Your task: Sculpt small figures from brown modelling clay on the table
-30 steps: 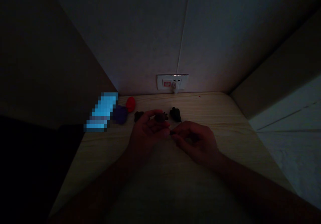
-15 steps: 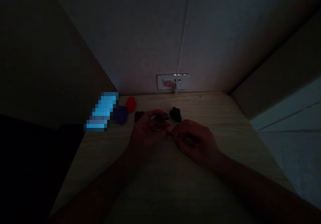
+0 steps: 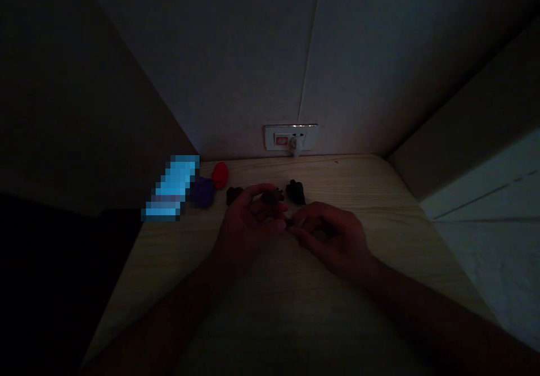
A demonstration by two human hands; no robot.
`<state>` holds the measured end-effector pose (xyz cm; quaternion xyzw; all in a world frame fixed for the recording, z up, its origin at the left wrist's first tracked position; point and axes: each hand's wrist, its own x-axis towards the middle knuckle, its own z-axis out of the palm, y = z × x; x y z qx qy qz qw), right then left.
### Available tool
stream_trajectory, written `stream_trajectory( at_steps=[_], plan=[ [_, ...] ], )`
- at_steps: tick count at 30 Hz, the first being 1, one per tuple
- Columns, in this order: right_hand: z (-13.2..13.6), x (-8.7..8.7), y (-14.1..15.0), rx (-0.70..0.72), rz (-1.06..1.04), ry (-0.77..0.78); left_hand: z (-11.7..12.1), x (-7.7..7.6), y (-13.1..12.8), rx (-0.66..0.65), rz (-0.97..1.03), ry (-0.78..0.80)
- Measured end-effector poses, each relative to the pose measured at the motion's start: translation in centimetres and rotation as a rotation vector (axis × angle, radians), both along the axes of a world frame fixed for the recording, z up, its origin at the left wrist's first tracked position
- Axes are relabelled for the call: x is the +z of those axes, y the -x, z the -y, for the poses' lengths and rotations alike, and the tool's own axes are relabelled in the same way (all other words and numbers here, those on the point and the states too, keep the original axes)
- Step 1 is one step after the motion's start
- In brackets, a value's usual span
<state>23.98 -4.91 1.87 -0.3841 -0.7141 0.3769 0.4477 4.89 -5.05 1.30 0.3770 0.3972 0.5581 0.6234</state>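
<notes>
The scene is very dark. My left hand (image 3: pixel 248 218) hovers palm-up over a light wooden tabletop (image 3: pixel 371 196), fingers curled around a small dark lump (image 3: pixel 271 197) at its fingertips. My right hand (image 3: pixel 331 238) meets it from the right, with thumb and forefinger pinched on a tiny dark piece where the two hands touch. Behind the hands lie small lumps: a red one (image 3: pixel 220 174), a purple one (image 3: pixel 203 191), a dark one (image 3: pixel 233 194) and a black one (image 3: pixel 295 191).
A glowing blue blurred rectangle (image 3: pixel 172 188) lies at the table's left edge. A wall socket (image 3: pixel 291 137) with a plug sits just above the table's back edge. Walls close in on the left and back; a pale surface lies to the right.
My right hand has shifted slightly left and closer to the left hand's fingertips. The lumps on the table have not moved.
</notes>
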Motion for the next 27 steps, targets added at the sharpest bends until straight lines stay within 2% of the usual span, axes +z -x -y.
stream_trajectory(
  at_steps=[5, 11, 18, 27],
  plan=[
    [-0.02, 0.54, 0.15, -0.01, -0.028, -0.025, 0.1, 0.36, -0.09, 0.006, 0.015, 0.011],
    [-0.14, 0.52, 0.13, 0.036, -0.075, 0.049, 0.04, 0.33, -0.03, -0.018, 0.019, -0.009],
    [-0.14, 0.49, 0.2, 0.097, -0.14, 0.011, -0.09, 0.2, 0.05, -0.05, 0.015, 0.011],
    [-0.23, 0.29, 0.38, 0.116, -0.244, 0.234, 0.0, 0.24, -0.01, -0.012, 0.023, 0.045]
  ],
)
